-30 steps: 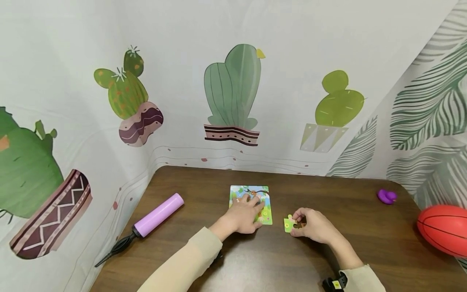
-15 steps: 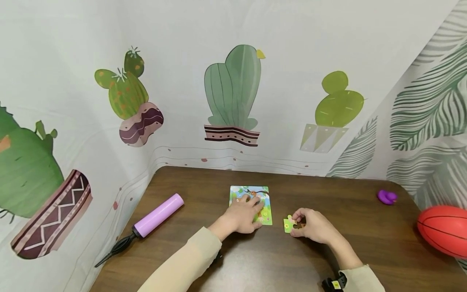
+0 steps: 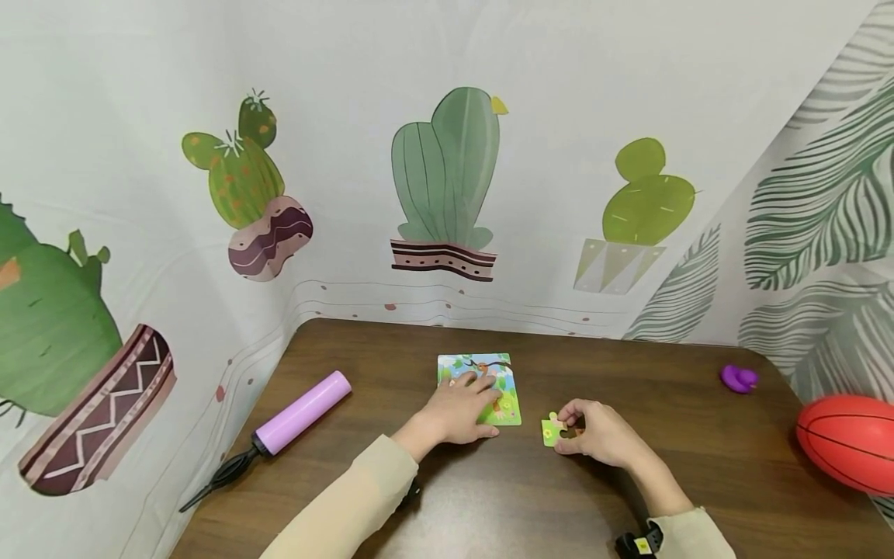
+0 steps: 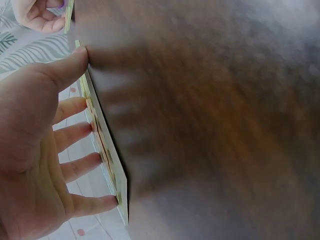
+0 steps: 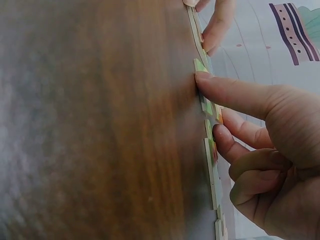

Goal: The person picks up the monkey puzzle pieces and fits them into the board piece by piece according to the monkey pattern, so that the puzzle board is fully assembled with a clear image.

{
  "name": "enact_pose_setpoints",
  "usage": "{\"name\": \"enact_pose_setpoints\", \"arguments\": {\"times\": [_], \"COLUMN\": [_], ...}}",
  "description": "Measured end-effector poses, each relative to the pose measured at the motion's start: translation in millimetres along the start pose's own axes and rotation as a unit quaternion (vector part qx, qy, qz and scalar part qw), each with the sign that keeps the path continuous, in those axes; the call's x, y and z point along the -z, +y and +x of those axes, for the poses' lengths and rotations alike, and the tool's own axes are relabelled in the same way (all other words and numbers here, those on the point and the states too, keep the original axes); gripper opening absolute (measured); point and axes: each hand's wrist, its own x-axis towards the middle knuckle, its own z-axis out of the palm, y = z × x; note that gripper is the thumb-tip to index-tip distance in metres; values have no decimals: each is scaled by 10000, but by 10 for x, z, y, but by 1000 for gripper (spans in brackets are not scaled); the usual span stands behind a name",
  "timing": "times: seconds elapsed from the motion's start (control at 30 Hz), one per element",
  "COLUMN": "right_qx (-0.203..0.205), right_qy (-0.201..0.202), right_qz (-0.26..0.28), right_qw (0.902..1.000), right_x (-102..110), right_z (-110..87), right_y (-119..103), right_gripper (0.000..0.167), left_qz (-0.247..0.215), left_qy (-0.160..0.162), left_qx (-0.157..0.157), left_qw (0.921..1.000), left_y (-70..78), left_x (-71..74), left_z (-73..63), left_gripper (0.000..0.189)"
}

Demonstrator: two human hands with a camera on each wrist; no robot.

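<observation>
Left hand (image 3: 457, 410) lies spread on the puzzle (image 3: 507, 400). Right hand (image 3: 604, 433) pinches one piece (image 3: 550, 432), probably light and stiff, best held by its edges.

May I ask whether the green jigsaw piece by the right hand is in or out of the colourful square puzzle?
Out: the head view shows brown wooden table between the green piece and the square puzzle.
</observation>
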Motion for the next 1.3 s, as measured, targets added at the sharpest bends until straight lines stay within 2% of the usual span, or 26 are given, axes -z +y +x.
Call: {"name": "enact_pose_setpoints", "arguments": {"times": [0.23, 0.37, 0.5, 0.67, 0.83, 1.07, 1.3], "right_qx": [22, 57, 77, 84, 161, 263, 398], "right_qy": [2, 15, 33, 44, 39, -76, -148], "right_qz": [-8, -35, -68, -107, -23, 213, 536], "right_qw": [10000, 10000, 9999, 9999, 9999, 9994, 9977], "right_x": [-2, 3, 8, 13, 14, 30, 30], "right_z": [16, 23, 24, 23, 20, -7, -44], "right_y": [6, 2, -5, -13, -20, -5, 33], "right_gripper": [41, 41, 41, 41, 42, 41, 37], "left_qz": [-171, -215, -452, -572, -397, -302, -294], "left_qy": [183, 370, 468, 314, 76, -165, -193], "left_qx": [-154, -251, -263, -205, -268, -371, -297], "left_qw": [9996, 9988, 9975, 9977, 9988, 9987, 9989], "left_y": [-146, -296, -463, -641, -739, -768, -796], "left_x": [-30, -5, 19, 5, -10, 26, 24], "left_z": [-65, -183, -321, -456, -485, -462, -459], "left_gripper": [69, 57, 44, 49, 59, 61, 68]}}
